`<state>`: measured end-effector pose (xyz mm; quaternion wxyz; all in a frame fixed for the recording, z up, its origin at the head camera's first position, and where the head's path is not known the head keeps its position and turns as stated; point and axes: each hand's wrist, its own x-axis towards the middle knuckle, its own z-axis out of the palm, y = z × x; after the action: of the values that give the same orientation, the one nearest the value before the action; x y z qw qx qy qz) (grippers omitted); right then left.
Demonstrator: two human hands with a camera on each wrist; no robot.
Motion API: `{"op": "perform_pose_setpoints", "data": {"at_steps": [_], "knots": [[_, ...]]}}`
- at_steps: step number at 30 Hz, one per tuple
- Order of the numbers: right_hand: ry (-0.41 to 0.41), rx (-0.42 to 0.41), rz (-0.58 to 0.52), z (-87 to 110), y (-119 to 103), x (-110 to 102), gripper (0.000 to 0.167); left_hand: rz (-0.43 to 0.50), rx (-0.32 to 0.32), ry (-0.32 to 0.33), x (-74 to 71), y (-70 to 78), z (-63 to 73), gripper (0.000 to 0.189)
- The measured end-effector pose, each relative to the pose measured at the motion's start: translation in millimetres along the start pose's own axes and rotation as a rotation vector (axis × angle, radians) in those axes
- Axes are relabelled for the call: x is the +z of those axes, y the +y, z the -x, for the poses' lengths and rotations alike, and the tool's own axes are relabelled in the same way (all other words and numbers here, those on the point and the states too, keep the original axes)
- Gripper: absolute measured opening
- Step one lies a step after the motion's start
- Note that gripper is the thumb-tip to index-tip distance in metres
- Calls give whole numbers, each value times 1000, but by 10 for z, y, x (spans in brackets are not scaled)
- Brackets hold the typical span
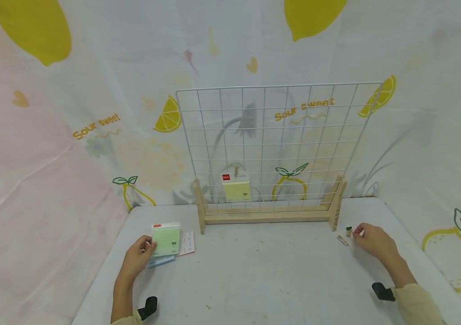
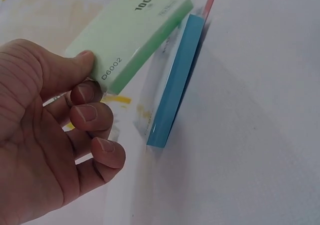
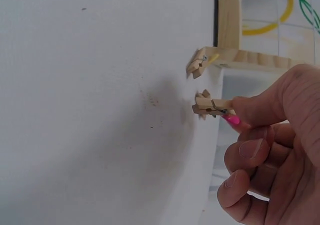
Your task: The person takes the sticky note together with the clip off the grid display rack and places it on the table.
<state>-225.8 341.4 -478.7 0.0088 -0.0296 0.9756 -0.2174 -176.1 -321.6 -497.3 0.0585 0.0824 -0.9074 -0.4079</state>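
Observation:
My left hand (image 1: 136, 256) pinches a lower corner of a packet of green sticky notes (image 1: 166, 240) between thumb and fingers. In the left wrist view the packet tilts above a blue sticky-note pad (image 2: 177, 82) lying on the table. On the far right, my right hand (image 1: 375, 243) holds a small wooden clothespin (image 3: 212, 105) by thumb and forefinger; a bit of pink shows at its gripped end. Close by on the table lie another clothespin (image 1: 342, 240) and one with a green top (image 1: 349, 231), which the held one partly hides in the right wrist view.
A white wire grid (image 1: 263, 135) stands upright in a wooden base (image 1: 267, 218) at the back of the table. A yellow-green sticky-note packet (image 1: 237, 192) hangs on its lower left, with a clothespin (image 1: 236, 170) at its top. Another pad (image 1: 188, 243) with a pink edge lies beside the blue one.

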Motion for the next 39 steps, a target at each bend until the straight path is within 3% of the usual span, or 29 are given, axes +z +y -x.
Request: {"op": "perform_pose_setpoints", "data": {"at_steps": [12, 21, 28, 33, 39], "knots": [[-46, 66, 24, 46, 17, 33, 23, -42, -51, -1, 40, -40, -13, 22], [-62, 103, 47, 81, 46, 64, 27, -129, -75, 4, 75, -54, 0, 30], [-18, 62, 53, 77, -38, 41, 28, -202, -136, 96, 55, 6, 13, 35], [40, 14, 34, 90, -130, 40, 32, -181, -110, 113, 44, 48, -4, 37], [178, -67, -13, 117, -278, 31, 32, -162, -61, 136, 76, 104, 0, 37]]}}
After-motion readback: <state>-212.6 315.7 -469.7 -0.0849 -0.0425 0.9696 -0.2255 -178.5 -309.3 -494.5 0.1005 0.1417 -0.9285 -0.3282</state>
